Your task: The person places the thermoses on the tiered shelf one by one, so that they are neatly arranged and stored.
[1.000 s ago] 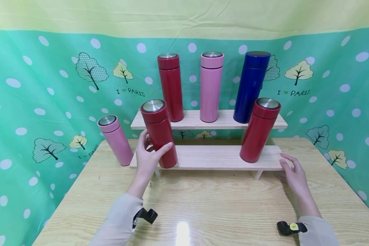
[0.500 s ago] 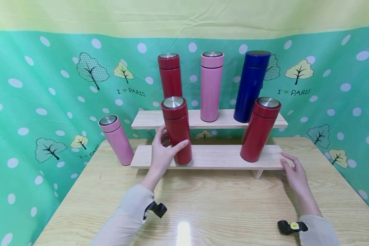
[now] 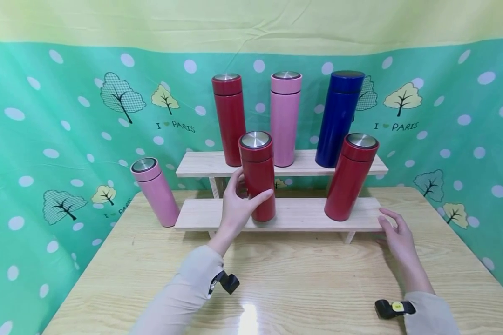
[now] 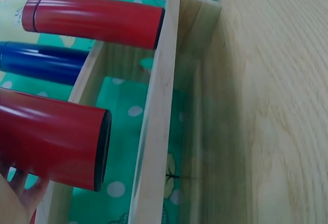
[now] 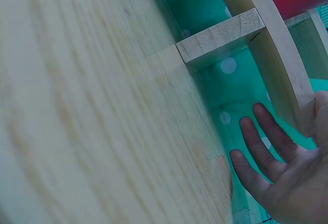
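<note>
In the head view my left hand (image 3: 240,207) grips the lower body of a red thermos bottle (image 3: 257,174), upright over the middle-left of the lower wooden shelf (image 3: 205,215). The left wrist view shows this bottle's dark base (image 4: 103,149) apart from the shelf's front edge (image 4: 156,131). My right hand (image 3: 398,235) touches the right end of the same shelf. Seen from the right wrist, that hand's fingers (image 5: 259,155) are spread and fairly straight below the board, holding nothing. A second red thermos bottle (image 3: 352,179) stands toward the lower shelf's right side.
On the upper shelf (image 3: 201,164) stand a red bottle (image 3: 229,123), a pink bottle (image 3: 285,121) and a blue bottle (image 3: 339,123). Another pink bottle (image 3: 156,193) is on the table (image 3: 302,279), left of the shelves. A patterned green cloth (image 3: 88,153) hangs behind.
My left hand has carried the red thermos bottle rightward from the lower shelf's left end to nearer its middle. The right hand has stayed at the shelf's right end.
</note>
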`<state>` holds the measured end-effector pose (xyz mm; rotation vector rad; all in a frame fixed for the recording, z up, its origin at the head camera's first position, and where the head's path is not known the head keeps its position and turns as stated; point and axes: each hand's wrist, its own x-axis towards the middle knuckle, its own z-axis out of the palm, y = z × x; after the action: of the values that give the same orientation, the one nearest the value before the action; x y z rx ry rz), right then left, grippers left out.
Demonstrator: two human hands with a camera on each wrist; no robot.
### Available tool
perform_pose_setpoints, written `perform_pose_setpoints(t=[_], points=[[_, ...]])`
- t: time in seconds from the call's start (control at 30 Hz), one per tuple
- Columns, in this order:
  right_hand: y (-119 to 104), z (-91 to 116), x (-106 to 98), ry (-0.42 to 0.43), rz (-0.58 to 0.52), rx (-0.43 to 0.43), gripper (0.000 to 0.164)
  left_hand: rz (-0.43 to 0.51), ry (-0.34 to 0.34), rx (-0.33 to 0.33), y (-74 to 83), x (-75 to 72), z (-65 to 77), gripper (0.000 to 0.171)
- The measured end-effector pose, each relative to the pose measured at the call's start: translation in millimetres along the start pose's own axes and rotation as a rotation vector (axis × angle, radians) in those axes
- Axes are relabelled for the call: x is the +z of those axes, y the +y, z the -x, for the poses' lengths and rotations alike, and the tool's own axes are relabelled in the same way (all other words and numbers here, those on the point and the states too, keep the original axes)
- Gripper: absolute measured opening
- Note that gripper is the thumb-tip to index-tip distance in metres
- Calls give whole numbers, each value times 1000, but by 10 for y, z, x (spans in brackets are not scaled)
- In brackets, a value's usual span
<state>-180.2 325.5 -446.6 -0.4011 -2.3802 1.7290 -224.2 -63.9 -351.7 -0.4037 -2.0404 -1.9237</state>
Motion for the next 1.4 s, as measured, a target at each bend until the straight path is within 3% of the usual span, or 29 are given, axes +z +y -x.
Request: perform_pose_setpoints(t=[0.3,0.57,1.0,1.2,1.4], points=[[1,-3,1,5,-32,9,59,35,-57,-11,-48,175,-28,72],[3,-12,1,4,23,-14,59,60,-81,-41,-45,338,-72,74],[17,-16,-35,10,-5,-26,48,-7,-108,-91,-50,562,-123,80],[15,5,-21,1,22,-34,55,-7,-120,-105,-85,610,-100,79],[10,13,3,15,-3,-33,51,-14,-128,-103,-128,618,-78,77]])
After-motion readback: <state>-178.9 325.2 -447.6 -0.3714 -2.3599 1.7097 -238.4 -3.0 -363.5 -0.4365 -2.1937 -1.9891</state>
